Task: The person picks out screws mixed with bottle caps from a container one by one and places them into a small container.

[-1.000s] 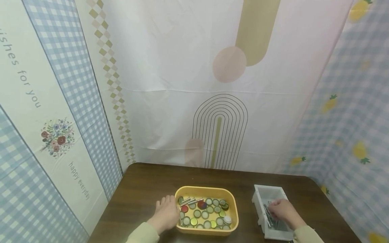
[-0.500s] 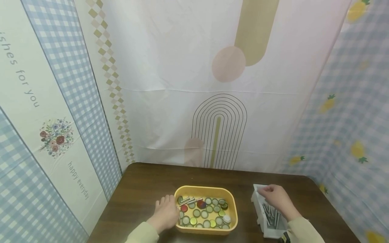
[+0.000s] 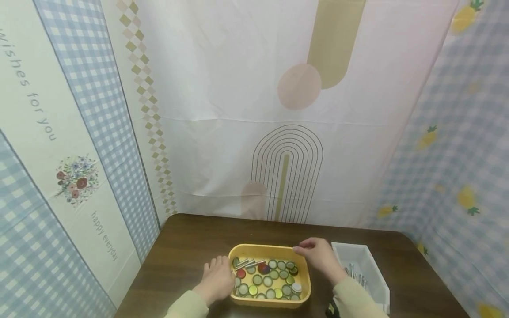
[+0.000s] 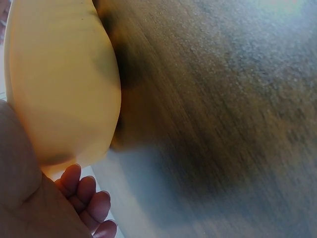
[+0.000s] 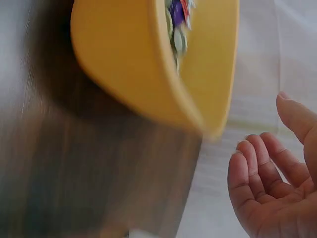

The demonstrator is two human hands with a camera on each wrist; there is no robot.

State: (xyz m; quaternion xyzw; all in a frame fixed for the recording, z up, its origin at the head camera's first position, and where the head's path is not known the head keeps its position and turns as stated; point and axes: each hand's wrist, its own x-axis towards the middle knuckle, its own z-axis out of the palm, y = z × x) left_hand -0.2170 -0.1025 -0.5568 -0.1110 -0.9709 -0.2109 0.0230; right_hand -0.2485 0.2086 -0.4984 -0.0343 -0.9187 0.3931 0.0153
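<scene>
A yellow plastic bin (image 3: 266, 303) holds many bottle caps (image 3: 267, 281), mostly pale green undersides with a few red and lime ones. Several silver metal rods (image 3: 248, 264) lie at its back left, over the caps. My left hand (image 3: 216, 278) rests along the bin's left side; in the left wrist view its fingers (image 4: 86, 191) extend past the yellow wall (image 4: 64, 84). My right hand (image 3: 320, 256) hovers at the bin's back right corner. Seen from the right wrist, its thumb and fingers (image 5: 247, 171) are apart with nothing between them, beside the yellow rim (image 5: 190, 109).
Right of the yellow bin stands a white bin (image 3: 371, 260) with slim silver metal pieces (image 3: 359, 279), partly hidden behind my right sleeve (image 3: 355, 296). Both bins stand on a dark wooden table (image 3: 191, 234). A patterned cloth (image 3: 214, 159) hangs behind the table's far edge.
My right hand has risen out of the white bin and moved left to the yellow bin's back right corner. The left hand has stayed in place.
</scene>
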